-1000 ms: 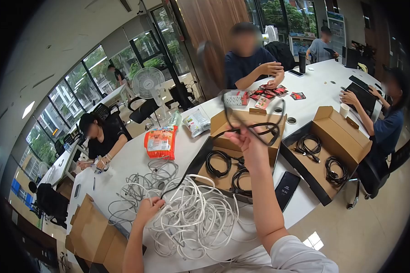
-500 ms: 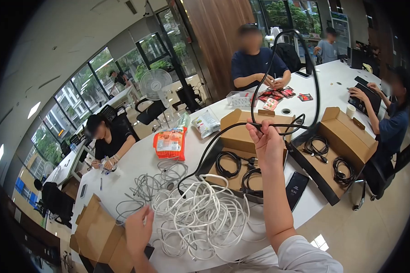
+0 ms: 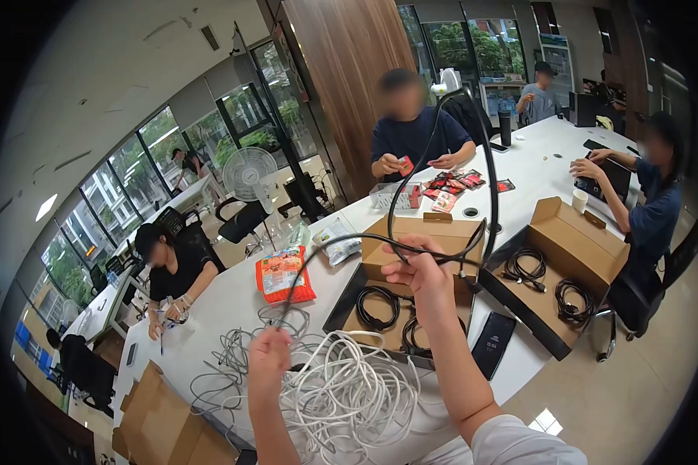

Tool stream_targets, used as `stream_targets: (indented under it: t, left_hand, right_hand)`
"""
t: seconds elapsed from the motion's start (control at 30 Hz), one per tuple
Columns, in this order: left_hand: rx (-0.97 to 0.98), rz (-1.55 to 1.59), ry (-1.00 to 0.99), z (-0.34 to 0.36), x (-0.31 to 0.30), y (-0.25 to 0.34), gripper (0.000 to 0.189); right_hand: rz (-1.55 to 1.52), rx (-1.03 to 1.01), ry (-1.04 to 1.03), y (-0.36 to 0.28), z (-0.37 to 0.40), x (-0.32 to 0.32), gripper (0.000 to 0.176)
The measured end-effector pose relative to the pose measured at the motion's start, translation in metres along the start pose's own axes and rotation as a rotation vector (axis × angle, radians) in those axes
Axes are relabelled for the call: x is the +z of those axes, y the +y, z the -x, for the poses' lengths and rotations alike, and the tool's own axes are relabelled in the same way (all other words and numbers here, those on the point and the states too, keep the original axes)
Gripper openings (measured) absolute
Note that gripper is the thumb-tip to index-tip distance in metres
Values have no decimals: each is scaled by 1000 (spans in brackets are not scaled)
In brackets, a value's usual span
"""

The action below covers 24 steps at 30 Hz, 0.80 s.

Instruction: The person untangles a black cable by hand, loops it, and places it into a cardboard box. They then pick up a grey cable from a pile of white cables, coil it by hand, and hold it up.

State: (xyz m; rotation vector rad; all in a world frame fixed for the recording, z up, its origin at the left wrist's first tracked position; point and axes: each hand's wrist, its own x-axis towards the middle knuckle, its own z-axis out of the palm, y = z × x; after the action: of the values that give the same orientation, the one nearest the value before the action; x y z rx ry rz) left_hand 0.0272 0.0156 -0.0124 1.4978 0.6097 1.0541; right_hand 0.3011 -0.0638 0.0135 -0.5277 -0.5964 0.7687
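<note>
A black cable hangs in a big loop from my right hand, which is closed around it above an open cardboard box. From there one length of the cable arcs over to my left hand, whose fingers are pinched on it. A dark end shows beside my left fingers. Below my left hand spreads a tangled heap of white cables, with thinner grey cables at its left. In the box under my right hand lie coiled black cables.
A second open box with black coils stands to the right, a phone between the boxes. At the left front is another cardboard box. Beyond are a red-orange bag, a white packet and several people around the table.
My left hand has risen from beside the heap and taken hold of the cable near its end. My right hand has come lower with the loop. The view has shifted slightly.
</note>
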Motion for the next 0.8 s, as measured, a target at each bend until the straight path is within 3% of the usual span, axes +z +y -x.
stream_targets:
  t: [0.13,0.23,0.33,0.43,0.57,0.63,0.8]
  left_hand:
    - [166,700,213,0,-15,23,22]
    - [413,768,31,6,-38,36,20]
    - [549,754,262,17,-48,39,22]
    - [553,789,510,22,-46,53,27]
    - [496,438,508,25,-53,46,34]
    - [451,226,387,27,-65,41,37]
    - [442,134,497,28,-67,41,36]
  right_hand:
    - [218,39,-108,9,-1,2,35]
    - [459,63,-167,17,-3,2,34]
    - [568,156,-222,22,-3,4,23]
    - [671,219,-295,24,3,18,16]
    - [721,175,-424,41,13,29,13]
    - [730,129,-436,45,18,33,13]
    - [637,116,-376,35,30,41,11]
